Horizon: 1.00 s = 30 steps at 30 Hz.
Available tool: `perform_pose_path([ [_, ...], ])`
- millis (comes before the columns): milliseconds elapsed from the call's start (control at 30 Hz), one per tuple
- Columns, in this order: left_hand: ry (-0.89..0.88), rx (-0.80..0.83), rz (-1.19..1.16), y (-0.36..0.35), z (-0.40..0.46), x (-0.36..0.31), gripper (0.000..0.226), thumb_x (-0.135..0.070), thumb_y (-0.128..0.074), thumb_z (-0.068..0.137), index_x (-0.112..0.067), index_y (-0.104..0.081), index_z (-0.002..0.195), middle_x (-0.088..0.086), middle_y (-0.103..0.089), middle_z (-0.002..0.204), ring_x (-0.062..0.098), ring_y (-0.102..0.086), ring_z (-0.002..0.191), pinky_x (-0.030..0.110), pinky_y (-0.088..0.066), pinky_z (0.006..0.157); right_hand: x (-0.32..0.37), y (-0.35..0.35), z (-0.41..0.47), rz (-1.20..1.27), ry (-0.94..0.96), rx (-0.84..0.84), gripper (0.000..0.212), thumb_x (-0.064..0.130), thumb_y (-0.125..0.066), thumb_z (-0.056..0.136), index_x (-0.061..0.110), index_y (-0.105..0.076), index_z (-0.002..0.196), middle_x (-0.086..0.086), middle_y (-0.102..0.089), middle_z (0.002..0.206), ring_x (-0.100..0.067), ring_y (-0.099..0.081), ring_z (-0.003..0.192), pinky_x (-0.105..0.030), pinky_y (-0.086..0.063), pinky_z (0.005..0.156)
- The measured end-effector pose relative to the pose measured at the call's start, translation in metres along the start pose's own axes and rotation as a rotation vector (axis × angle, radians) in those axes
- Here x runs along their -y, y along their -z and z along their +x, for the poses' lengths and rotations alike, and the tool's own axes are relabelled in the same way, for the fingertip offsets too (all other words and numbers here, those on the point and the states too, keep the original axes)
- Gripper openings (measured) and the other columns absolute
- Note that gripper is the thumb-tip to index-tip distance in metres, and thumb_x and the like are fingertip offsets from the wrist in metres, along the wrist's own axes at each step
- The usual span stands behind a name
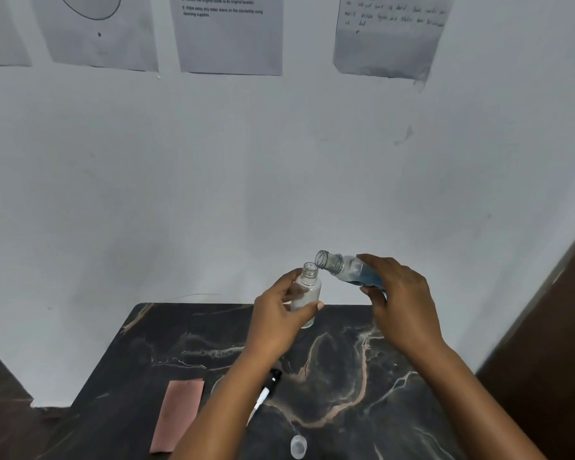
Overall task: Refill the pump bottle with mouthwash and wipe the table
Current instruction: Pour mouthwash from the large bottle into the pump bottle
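We find the refill step in hand: the pour is set up, and no stream shows yet. The dark marble table (346, 376) serves as our landmark. Above its far edge the right hand (402, 300) grasps the mouthwash bottle (352, 272), uncapped and tilted, its mouth just beside and slightly above the neck of the small pump bottle (307, 293). The left hand (279, 320) grips that bottle upright, thumb across its front. On the table's near left lies a pink cloth (178, 415); the pump head (266, 390) lies toward the near middle, a clear cap (298, 445) at the near edge. We judge the next move needs more tilt with the mouths kept aligned, lest mouthwash spill
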State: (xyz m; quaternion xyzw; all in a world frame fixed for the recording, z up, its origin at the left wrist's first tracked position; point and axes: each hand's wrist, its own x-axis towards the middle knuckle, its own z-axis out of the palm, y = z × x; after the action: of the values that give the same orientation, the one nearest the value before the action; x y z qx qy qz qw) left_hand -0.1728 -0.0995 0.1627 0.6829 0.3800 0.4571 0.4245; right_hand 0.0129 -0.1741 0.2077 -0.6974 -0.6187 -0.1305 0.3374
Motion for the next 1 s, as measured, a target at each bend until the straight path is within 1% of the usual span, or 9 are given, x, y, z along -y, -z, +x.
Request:
perform_pose_path([
  [133,0.003,0.010,0.000,0.000,-0.001,0.000,0.053,-0.028,-0.082,0.076,-0.051,-0.056,0.116,-0.023,-0.065,0.106,-0.006,-0.063,0.096,0.002,-0.048,0.071,0.003,0.004,-0.001,-0.064,0.042,-0.034,0.050,0.004,-0.076,0.079,0.018,-0.063,0.125,-0.005,-0.069,0.115,-0.035,-0.064,0.096,-0.046,-0.046,0.092],
  [267,-0.001,0.015,-0.009,0.000,-0.003,0.000,0.053,-0.027,-0.082,0.076,-0.043,-0.059,0.121,-0.017,-0.067,0.109,-0.001,-0.065,0.098,0.006,-0.050,0.076,0.003,0.007,0.001,-0.109,0.073,-0.036,0.050,0.003,-0.075,0.079,0.019,-0.063,0.125,-0.003,-0.069,0.113,-0.034,-0.063,0.095,-0.045,-0.044,0.090],
  [433,-0.014,0.014,-0.010,0.001,-0.004,-0.001,0.054,-0.024,-0.083,0.076,-0.058,-0.055,0.107,-0.022,-0.067,0.103,-0.009,-0.063,0.093,0.007,-0.051,0.074,0.004,0.011,0.002,-0.141,0.087,-0.052,0.051,0.001,-0.076,0.076,0.018,-0.065,0.123,-0.004,-0.069,0.110,-0.035,-0.062,0.091,-0.046,-0.044,0.089],
  [567,-0.013,0.013,-0.031,0.001,-0.005,0.002,0.053,-0.023,-0.083,0.075,-0.054,-0.057,0.109,-0.017,-0.069,0.105,-0.004,-0.065,0.093,0.012,-0.054,0.078,0.004,0.012,0.002,-0.162,0.096,-0.054,0.050,0.000,-0.076,0.076,0.017,-0.065,0.122,-0.005,-0.069,0.110,-0.035,-0.061,0.090,-0.047,-0.044,0.090],
  [667,-0.017,0.007,-0.042,0.000,-0.006,0.003,0.055,-0.022,-0.084,0.075,-0.060,-0.056,0.103,-0.018,-0.069,0.103,0.000,-0.067,0.094,0.014,-0.055,0.082,0.004,0.012,0.001,-0.178,0.103,-0.053,0.051,-0.001,-0.076,0.076,0.017,-0.065,0.122,-0.005,-0.069,0.109,-0.034,-0.060,0.089,-0.048,-0.044,0.091],
  [767,-0.026,-0.001,-0.036,0.001,-0.007,0.003,0.057,-0.021,-0.084,0.074,-0.064,-0.056,0.101,-0.023,-0.070,0.100,-0.003,-0.067,0.093,0.015,-0.055,0.082,0.004,0.012,0.002,-0.182,0.114,-0.053,0.052,-0.002,-0.077,0.074,0.017,-0.065,0.122,-0.005,-0.069,0.108,-0.034,-0.060,0.089,-0.049,-0.043,0.093],
  [833,-0.025,0.000,-0.038,0.002,-0.008,0.002,0.058,-0.021,-0.084,0.074,-0.066,-0.056,0.099,-0.028,-0.070,0.098,-0.005,-0.066,0.093,0.012,-0.053,0.079,0.005,0.012,0.002,-0.181,0.115,-0.053,0.053,-0.003,-0.077,0.074,0.017,-0.066,0.121,-0.006,-0.069,0.109,-0.035,-0.061,0.089,-0.050,-0.044,0.093],
  [933,-0.023,0.004,-0.042,0.004,-0.009,-0.002,0.066,-0.021,-0.084,0.075,-0.077,-0.052,0.092,-0.042,-0.064,0.094,-0.011,-0.064,0.093,0.004,-0.048,0.072,0.005,0.013,0.002,-0.176,0.120,-0.055,0.053,-0.004,-0.077,0.073,0.016,-0.066,0.121,-0.006,-0.069,0.108,-0.035,-0.061,0.089,-0.050,-0.043,0.093],
  [1000,-0.021,0.001,-0.046,0.006,-0.009,-0.004,0.068,-0.021,-0.084,0.075,-0.078,-0.051,0.090,-0.045,-0.062,0.092,-0.014,-0.063,0.093,0.001,-0.046,0.070,0.006,0.013,0.003,-0.173,0.123,-0.053,0.053,-0.003,-0.077,0.074,0.016,-0.065,0.121,-0.005,-0.069,0.108,-0.035,-0.061,0.089,-0.050,-0.043,0.093],
])
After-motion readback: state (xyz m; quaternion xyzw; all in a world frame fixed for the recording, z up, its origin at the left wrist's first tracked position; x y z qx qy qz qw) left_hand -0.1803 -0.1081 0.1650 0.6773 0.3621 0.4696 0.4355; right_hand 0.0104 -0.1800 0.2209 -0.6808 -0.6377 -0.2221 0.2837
